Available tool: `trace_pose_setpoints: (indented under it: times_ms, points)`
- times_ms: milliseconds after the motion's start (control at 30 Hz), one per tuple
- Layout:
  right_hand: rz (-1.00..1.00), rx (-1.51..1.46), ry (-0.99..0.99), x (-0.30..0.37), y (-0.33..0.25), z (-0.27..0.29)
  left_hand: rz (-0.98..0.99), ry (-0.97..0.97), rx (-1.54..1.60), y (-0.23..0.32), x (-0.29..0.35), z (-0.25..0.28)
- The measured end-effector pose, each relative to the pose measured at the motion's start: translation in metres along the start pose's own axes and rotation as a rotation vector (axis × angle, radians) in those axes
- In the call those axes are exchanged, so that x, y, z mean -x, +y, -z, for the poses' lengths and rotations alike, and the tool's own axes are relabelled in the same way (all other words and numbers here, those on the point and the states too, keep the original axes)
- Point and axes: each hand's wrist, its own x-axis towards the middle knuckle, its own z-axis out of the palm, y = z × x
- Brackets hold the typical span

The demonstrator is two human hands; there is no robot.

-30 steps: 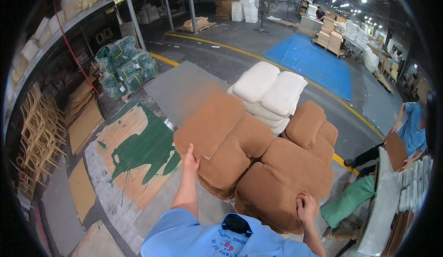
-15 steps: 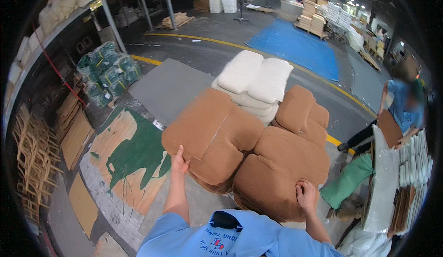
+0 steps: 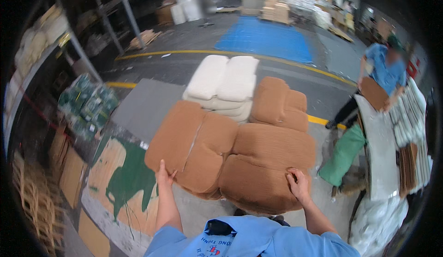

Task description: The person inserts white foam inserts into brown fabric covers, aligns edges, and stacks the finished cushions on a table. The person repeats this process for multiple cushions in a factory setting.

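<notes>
Stacks of thick, rounded brown foam cushions stand close together in front of me. My left hand (image 3: pixel 164 176) touches the near left corner of the left brown cushion stack (image 3: pixel 173 134), thumb pointing up and fingers apart along its side. On the right side of the near right brown cushion stack (image 3: pixel 258 181) rests my right hand (image 3: pixel 299 185); its fingers are loosely bent, with a gap between thumb and forefinger. Behind these are a smaller brown cushion stack (image 3: pixel 272 101) and a stack of white cushions (image 3: pixel 220 79). The cushions' undersides are hidden.
At the right, a co-worker (image 3: pixel 385 70) holds a brown sheet beside a pale bench (image 3: pixel 378 151). A green sack (image 3: pixel 344 155) leans near it. Left are a green-stained board (image 3: pixel 129 174), wrapped green bundles (image 3: pixel 87 104) and wooden frames (image 3: pixel 37 211). Beyond lies a blue floor sheet (image 3: pixel 265 38).
The view has turned to the right, so the stacks appear further left. Both hands stay at the same cushion stacks, and the left stack's top looks straighter. The co-worker shows more fully.
</notes>
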Motion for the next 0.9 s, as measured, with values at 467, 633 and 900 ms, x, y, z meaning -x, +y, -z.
trace_pose_setpoints:
  times_ms: [467, 633, 900]
  points:
    - [-0.737, -0.351, 0.368, 0.236, 0.106, 0.175, -0.481, -0.201, 0.027, -0.095, 0.147, -0.056]
    - [-0.883, -0.387, 0.316, 0.372, 0.141, 0.224, -0.293, -0.454, -0.064, -0.234, 0.321, -0.168]
    - [-1.039, -0.494, 0.588, 0.488, 0.175, 0.328, 0.092, -1.111, -0.451, -0.399, 0.555, -0.262]
